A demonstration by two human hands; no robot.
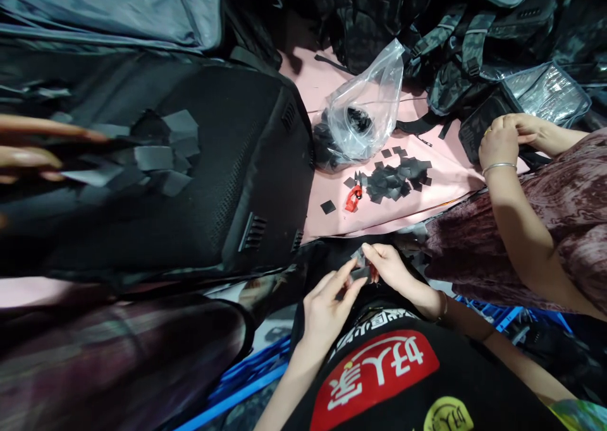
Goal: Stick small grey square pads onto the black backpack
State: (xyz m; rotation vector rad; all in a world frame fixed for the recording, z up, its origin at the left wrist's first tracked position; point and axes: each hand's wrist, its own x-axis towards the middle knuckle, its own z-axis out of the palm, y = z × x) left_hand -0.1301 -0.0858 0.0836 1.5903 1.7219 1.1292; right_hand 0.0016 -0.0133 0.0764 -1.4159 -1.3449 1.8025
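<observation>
Just above the black apron with its red patch, my left hand (328, 301) pinches the edge of a small dark square piece (361, 272) between thumb and fingers. My right hand (386, 267) grips the same piece, or one lying against it, from the other side. Beyond my hands, a heap of black square pieces (396, 178) lies on the pink tabletop (327, 229). Beside the heap are small scissors with red handles (353, 198), and one black square (327, 206) lies apart to the left.
A clear plastic bag (367, 112) with dark contents stands behind the heap. A large black bag (227, 146) bearing scattered squares fills the left, a person's hand (33, 146) over it. Another person's hands (505, 137) are at a black item on the right.
</observation>
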